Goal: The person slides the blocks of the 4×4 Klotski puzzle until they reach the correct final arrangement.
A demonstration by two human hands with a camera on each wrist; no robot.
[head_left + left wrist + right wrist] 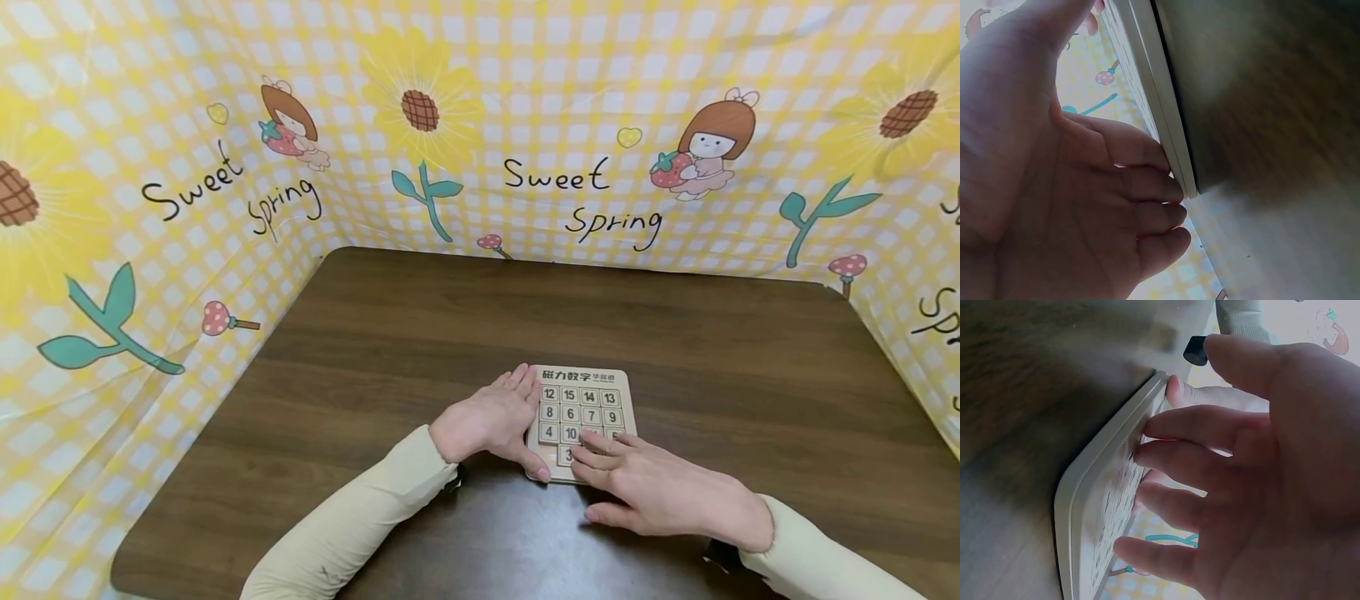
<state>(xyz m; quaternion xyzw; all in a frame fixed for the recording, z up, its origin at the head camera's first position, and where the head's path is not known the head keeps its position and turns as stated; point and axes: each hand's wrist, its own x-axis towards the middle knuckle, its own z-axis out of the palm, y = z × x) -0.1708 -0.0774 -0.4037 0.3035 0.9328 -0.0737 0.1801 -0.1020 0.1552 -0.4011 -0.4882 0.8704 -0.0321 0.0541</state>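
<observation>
The number puzzle board (581,421) lay flat on the dark wooden counter (375,350), near its front edge. The left hand (491,421) braced the board's left side, its fingers (1147,187) straight against the rim and its thumb at the near corner. The right hand (660,492) rested extended fingers (1179,456) on the lower tiles, gripping nothing. Sliding a tile cleanly probably called for light fingertip pressure while the left hand kept the board from shifting. A yellow checked cloth (525,125) walled the counter.
</observation>
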